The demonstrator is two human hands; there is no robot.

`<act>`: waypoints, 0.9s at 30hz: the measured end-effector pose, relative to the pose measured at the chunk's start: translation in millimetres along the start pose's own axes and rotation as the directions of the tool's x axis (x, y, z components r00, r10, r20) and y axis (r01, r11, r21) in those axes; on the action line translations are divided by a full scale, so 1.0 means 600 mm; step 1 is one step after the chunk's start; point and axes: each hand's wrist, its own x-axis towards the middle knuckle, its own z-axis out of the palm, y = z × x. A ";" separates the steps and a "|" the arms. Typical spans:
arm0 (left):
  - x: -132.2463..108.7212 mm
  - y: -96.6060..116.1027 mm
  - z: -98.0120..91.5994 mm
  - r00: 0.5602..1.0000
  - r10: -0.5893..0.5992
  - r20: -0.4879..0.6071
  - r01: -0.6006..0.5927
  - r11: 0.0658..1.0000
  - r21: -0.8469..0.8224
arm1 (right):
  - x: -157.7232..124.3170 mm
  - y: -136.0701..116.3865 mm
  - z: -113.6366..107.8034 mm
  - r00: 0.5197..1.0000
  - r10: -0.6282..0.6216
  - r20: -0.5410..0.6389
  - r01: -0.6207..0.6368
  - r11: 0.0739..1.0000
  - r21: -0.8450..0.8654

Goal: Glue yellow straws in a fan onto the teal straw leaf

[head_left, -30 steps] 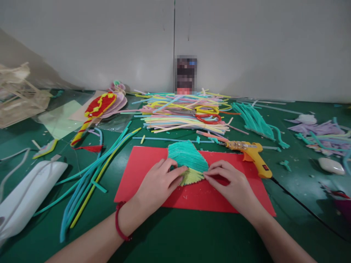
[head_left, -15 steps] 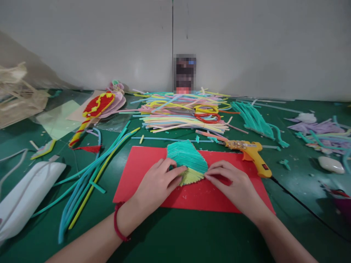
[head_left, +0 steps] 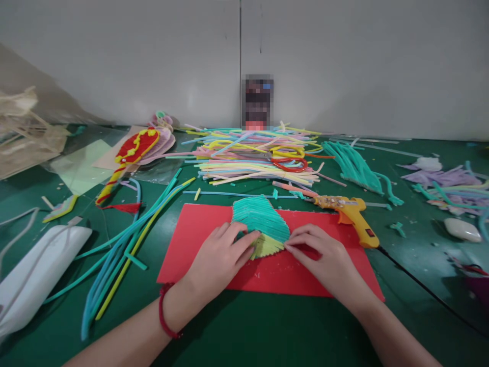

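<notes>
In the head view, the left hand and right hand are resting on one red sheet, fingers curled, their fingertips pressing the lower edges of one teal-and-yellow strip piece from either side. That piece is lying at the sheet's far edge, near its middle. One yellow glue gun is crossing the sheet's far right corner, just beside the right hand. Bare green desk is lying open between the forearms. One pair of red scissors is sitting on the heap of coloured strips behind, and a loose bundle of long teal strips is trailing left of the sheet.
</notes>
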 end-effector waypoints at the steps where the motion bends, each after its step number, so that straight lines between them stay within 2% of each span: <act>1: -0.001 0.005 -0.002 1.000 0.019 -0.012 -0.018 0.999 0.045 | 0.000 0.000 0.000 1.000 -0.002 0.000 0.002 1.000 0.003; 3: -0.003 0.019 -0.008 0.998 0.039 -0.039 -0.035 0.993 0.110 | 0.000 0.000 0.000 1.000 -0.002 0.004 0.002 1.000 0.011; 6: -0.008 0.040 -0.015 0.999 0.014 -0.046 -0.009 0.996 0.091 | 0.000 0.000 0.001 1.000 0.006 0.004 -0.006 1.000 0.021; 10: -0.013 0.055 -0.013 1.000 -0.023 0.021 0.022 0.999 0.042 | 0.000 -0.002 0.001 1.000 0.019 0.006 -0.019 0.999 0.034; 14: -0.017 0.053 -0.007 0.997 -0.042 0.068 0.041 0.999 0.010 | -0.001 -0.001 0.003 1.000 0.026 0.008 -0.026 0.999 0.036; 27: -0.021 0.036 0.003 0.997 -0.056 0.053 0.062 0.992 -0.113 | 0.000 -0.004 0.001 1.000 0.000 -0.019 0.000 1.000 0.031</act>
